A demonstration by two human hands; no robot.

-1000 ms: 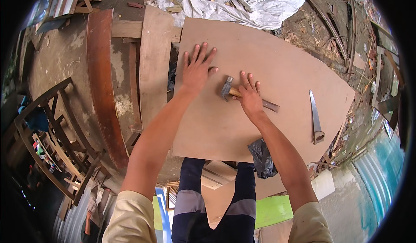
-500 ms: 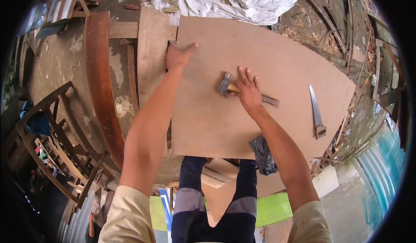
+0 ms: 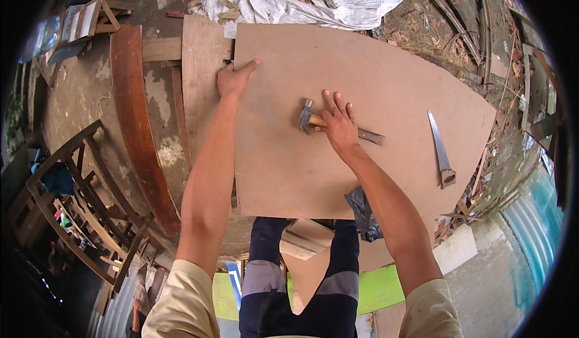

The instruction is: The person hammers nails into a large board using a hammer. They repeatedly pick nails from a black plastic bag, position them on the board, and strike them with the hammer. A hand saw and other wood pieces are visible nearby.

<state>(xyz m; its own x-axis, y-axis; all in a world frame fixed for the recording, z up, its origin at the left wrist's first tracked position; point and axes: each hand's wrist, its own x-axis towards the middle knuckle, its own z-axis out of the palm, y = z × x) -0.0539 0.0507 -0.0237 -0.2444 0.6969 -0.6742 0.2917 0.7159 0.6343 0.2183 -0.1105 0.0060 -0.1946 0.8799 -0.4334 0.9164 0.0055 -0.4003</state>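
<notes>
Brown board (image 3: pixel 283 175) lies flat mid-frame, saw (image 3: pixel 441 151) idle at right; left hand (image 3: pixel 234 82) at its left edge, grip unclear; right hand (image 3: pixel 341 130) spread loosely over the hammer (image 3: pixel 306 115).

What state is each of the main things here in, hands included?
Board: lying flat
Hammer: lying on board, handle partly covered
Saw: lying on board, unheld, teeth bare
Right hand: over hammer handle, fingers extended
Left hand: at board's left edge, fingers hidden
Bag: crumpled
White sheet: rumpled
</notes>
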